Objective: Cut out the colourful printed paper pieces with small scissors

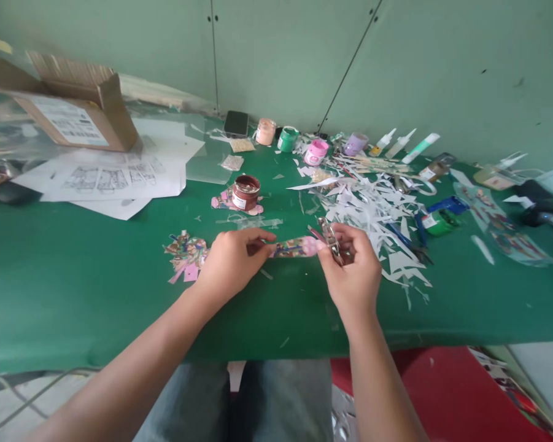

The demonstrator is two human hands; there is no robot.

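A small, narrow printed cutout [294, 247], colourful with a pink right end, is stretched between my two hands just above the table. My left hand [232, 261] pinches its left end between thumb and fingers. My right hand [353, 264] has its thumb at the pink end and also grips a shiny metal nail clipper [330, 239], partly covered by the fingers. Left of my left hand lies a pile of similar printed cutouts [187, 252]. Beyond the hands, an open jar of brown-red paint [246, 193] stands on more pink printed pieces.
White paper scraps [368, 202] spread to the right, beside a green jar [440, 222] lying on its side. Paint jars [288, 139] and glue bottles [383, 142] line the back. Printed sheets [115, 178] and a cardboard box [80, 113] occupy the left of the green table [96, 276].
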